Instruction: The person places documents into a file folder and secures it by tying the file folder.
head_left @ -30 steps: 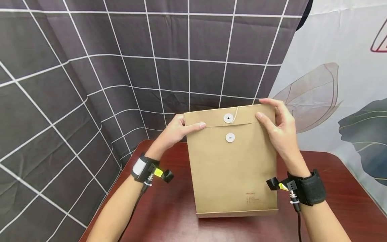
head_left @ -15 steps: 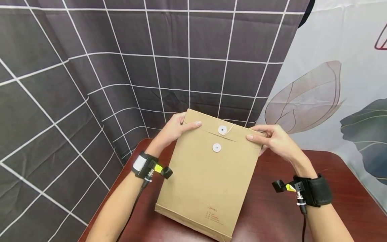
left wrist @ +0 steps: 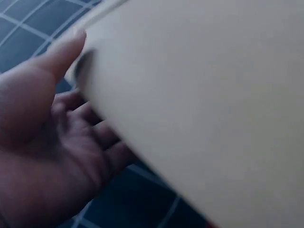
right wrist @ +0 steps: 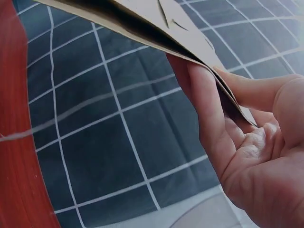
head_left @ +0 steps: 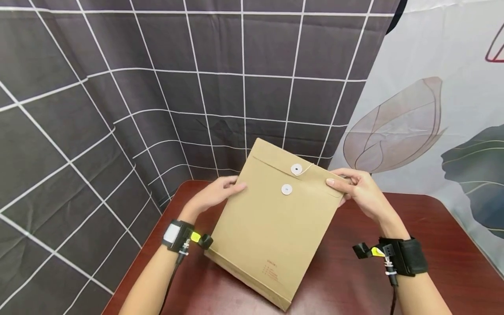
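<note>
A tan paper document envelope point(head_left: 271, 227) with two white button discs and a string tie leans to the left, its bottom end toward the person. My right hand point(head_left: 358, 188) pinches the upper right corner, thumb on the front and fingers behind; in the right wrist view the fingers point(right wrist: 209, 109) grip the paper edge. My left hand point(head_left: 216, 192) is at the envelope's left edge, thumb over the front and relaxed fingers behind it. The left wrist view shows that thumb point(left wrist: 66, 52) near the paper, a dark shadow beneath its tip.
A dark red wooden table point(head_left: 374, 284) lies beneath. Behind it and at the left hangs a grey gridded cloth point(head_left: 177, 100); a white cloth with leaf prints point(head_left: 413, 175) hangs at the right. Each wrist wears a strapped camera with a cable.
The envelope has tilted, its bottom swinging left. My left hand has slid from the top left corner down the side. My right hand has come lower, still gripping the right corner.
</note>
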{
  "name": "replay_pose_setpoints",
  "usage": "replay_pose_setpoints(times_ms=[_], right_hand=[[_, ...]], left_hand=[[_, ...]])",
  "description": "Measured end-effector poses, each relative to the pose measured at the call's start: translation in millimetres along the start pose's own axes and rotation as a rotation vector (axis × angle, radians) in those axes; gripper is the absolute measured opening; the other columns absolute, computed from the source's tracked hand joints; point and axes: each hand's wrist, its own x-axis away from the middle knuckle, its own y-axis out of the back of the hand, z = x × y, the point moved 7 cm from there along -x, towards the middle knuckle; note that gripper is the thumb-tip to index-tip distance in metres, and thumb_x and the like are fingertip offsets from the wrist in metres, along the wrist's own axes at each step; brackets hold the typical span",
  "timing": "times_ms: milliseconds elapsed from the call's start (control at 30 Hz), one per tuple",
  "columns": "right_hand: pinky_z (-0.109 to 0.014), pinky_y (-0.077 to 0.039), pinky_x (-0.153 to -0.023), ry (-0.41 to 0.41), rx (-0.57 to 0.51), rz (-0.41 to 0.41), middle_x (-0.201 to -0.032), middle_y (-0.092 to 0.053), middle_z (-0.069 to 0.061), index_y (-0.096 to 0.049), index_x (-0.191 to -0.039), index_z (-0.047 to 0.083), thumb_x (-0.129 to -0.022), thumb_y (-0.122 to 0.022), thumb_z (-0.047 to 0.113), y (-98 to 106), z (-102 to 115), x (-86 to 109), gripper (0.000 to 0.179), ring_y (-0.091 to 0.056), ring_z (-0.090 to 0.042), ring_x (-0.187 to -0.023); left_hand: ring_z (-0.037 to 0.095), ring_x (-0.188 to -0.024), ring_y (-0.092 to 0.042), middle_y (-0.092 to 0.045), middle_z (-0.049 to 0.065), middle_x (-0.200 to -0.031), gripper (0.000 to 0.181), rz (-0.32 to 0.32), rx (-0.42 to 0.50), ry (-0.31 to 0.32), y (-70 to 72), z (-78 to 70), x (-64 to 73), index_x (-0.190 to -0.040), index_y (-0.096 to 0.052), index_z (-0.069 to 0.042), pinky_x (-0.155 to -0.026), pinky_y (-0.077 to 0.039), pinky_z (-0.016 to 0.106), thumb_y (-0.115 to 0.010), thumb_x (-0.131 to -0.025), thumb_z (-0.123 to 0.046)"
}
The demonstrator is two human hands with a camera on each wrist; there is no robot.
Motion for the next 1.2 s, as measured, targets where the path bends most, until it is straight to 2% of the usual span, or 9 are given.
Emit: replay_pose_setpoints(times_ms=[100, 233, 367, 533, 767, 900, 1000, 1100, 1200], right_hand=[[-0.043, -0.055, -0.053, 0.009, -0.038, -0.040, -0.081, -0.069, -0.017, -0.059, -0.115, -0.008, -0.091, -0.064, 0.009, 9.2, -1.9, 4.6, 0.030, -0.065, -0.028, -0.058], [-0.039, -0.054, -0.052, -0.001, -0.062, -0.092, -0.080, -0.070, -0.014, -0.059, -0.116, -0.008, -0.091, -0.064, 0.009, 18.4, -6.3, 9.7, 0.030, -0.065, -0.024, -0.058], [-0.035, -0.054, -0.051, -0.015, -0.072, -0.155, -0.076, -0.070, -0.011, -0.060, -0.113, -0.007, -0.091, -0.065, 0.010, 26.6, -9.7, 12.4, 0.028, -0.064, -0.021, -0.057], [-0.032, -0.054, -0.050, -0.009, -0.089, -0.231, -0.075, -0.069, -0.009, -0.061, -0.112, -0.005, -0.090, -0.066, 0.011, 33.0, -9.8, 13.9, 0.028, -0.065, -0.020, -0.058], [-0.030, -0.053, -0.050, 0.006, -0.194, -0.347, -0.074, -0.070, -0.008, -0.064, -0.110, -0.004, -0.090, -0.066, 0.012, 39.9, -13.8, 24.7, 0.026, -0.065, -0.020, -0.054], [-0.031, -0.054, -0.050, 0.030, -0.265, -0.396, -0.077, -0.070, -0.010, -0.064, -0.108, -0.006, -0.090, -0.065, 0.009, 42.5, -17.7, 33.4, 0.024, -0.068, -0.021, -0.059], [-0.031, -0.054, -0.050, 0.051, -0.313, -0.430, -0.077, -0.070, -0.010, -0.063, -0.108, -0.006, -0.090, -0.065, 0.007, 43.1, -21.6, 36.9, 0.023, -0.068, -0.020, -0.060], [-0.031, -0.055, -0.051, 0.045, -0.336, -0.446, -0.077, -0.070, -0.010, -0.063, -0.109, -0.006, -0.091, -0.064, 0.008, 39.6, -28.0, 38.1, 0.023, -0.068, -0.020, -0.061], [-0.032, -0.055, -0.054, 0.015, -0.330, -0.447, -0.077, -0.070, -0.010, -0.062, -0.110, -0.005, -0.091, -0.064, 0.009, 34.1, -35.7, 39.0, 0.023, -0.069, -0.020, -0.063]], left_hand=[[0.022, -0.093, -0.062, -0.063, 0.008, -0.100, 0.039, 0.026, 0.002, 0.000, 2.0, 19.0, 15.0, -0.118, -0.060, -0.008, -0.085, -0.050, 0.039, -0.053, -0.097, -0.040], [0.024, -0.096, -0.059, -0.060, 0.009, -0.103, 0.036, -0.016, 0.069, 0.010, 5.2, 41.0, 37.4, -0.121, -0.060, -0.007, -0.086, -0.049, 0.043, -0.055, -0.097, -0.032], [0.025, -0.092, -0.061, -0.063, 0.015, -0.103, 0.037, -0.174, 0.223, -0.020, 8.4, 56.2, 54.7, -0.122, -0.058, -0.002, -0.081, -0.052, 0.038, -0.052, -0.099, -0.030], [0.022, -0.096, -0.061, -0.060, 0.016, -0.108, 0.055, -0.383, 0.570, -0.079, 1.5, 70.0, 69.7, -0.131, -0.044, 0.008, -0.081, -0.052, 0.030, -0.041, -0.102, -0.039], [0.022, -0.121, -0.050, -0.039, 0.017, -0.138, 0.052, -0.335, 0.808, -0.122, -38.8, 63.5, 79.1, -0.144, -0.021, -0.001, -0.097, -0.043, 0.038, -0.036, -0.104, -0.031], [0.027, -0.097, -0.061, -0.047, 0.021, -0.126, 0.046, -0.381, 0.798, -0.117, -51.8, 59.3, 81.6, -0.140, -0.022, -0.005, -0.084, -0.051, 0.040, -0.044, -0.102, -0.017], [0.028, -0.080, -0.063, -0.058, 0.020, -0.107, 0.048, -0.391, 0.667, -0.067, -61.4, 56.9, 80.0, -0.137, -0.028, -0.005, -0.073, -0.054, 0.041, -0.054, -0.097, -0.014], [0.028, -0.075, -0.062, -0.061, 0.017, -0.097, 0.056, -0.431, 0.550, -0.015, -67.2, 55.1, 77.9, -0.136, -0.032, -0.006, -0.068, -0.055, 0.040, -0.065, -0.091, -0.016], [0.026, -0.081, -0.065, -0.060, 0.016, -0.106, 0.067, -0.481, 0.509, 0.029, -69.2, 55.2, 76.2, -0.138, -0.030, -0.011, -0.070, -0.054, 0.037, -0.072, -0.085, -0.015]])
